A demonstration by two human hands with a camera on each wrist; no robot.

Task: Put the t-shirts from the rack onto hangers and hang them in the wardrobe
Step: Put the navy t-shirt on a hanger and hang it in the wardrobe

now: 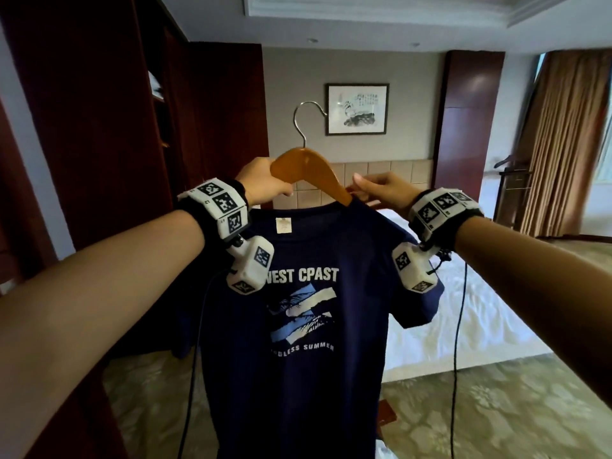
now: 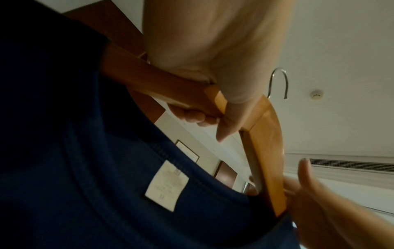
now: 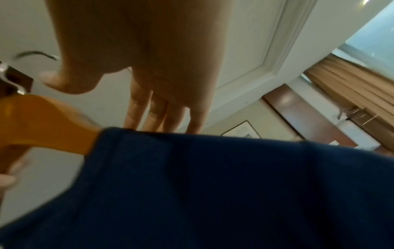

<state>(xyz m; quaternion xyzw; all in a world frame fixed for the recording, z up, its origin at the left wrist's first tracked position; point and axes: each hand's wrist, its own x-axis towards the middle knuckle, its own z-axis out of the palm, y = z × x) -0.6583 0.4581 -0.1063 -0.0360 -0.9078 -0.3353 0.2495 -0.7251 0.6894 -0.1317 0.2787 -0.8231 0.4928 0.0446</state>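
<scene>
The person holds a navy t-shirt [image 1: 298, 326] up at chest height in front of them, printed with "WEST CPAST" and a blue and white graphic, hung on a wooden hanger [image 1: 311, 170] with a metal hook [image 1: 306, 117].

The left hand [image 1: 261, 187] grips the left arm of the hanger; in the left wrist view its fingers [image 2: 192, 116] are curled under the wood and the thumb lies over the front, just above the collar. The hanger's right arm runs down into the neck opening, where the shirt's right shoulder already covers it. The left shoulder of the shirt hangs lower, below the left wrist, and the white neck label [image 1: 283, 225] faces the camera.

The right hand [image 1: 381, 190] is at the collar, beside the point where the wood enters the cloth. In the right wrist view its fingers [image 3: 157, 112] are stretched out fairly straight behind the top edge of the fabric, the thumb apart from them; whether they pinch the cloth cannot be told.

To the left stands the dark wooden wardrobe [image 1: 99, 111], its door open. Behind the shirt are a bed [image 1: 463, 309] with white linen, a framed picture [image 1: 357, 109] on the wall and brown curtains [image 1: 569, 144] on the right.
</scene>
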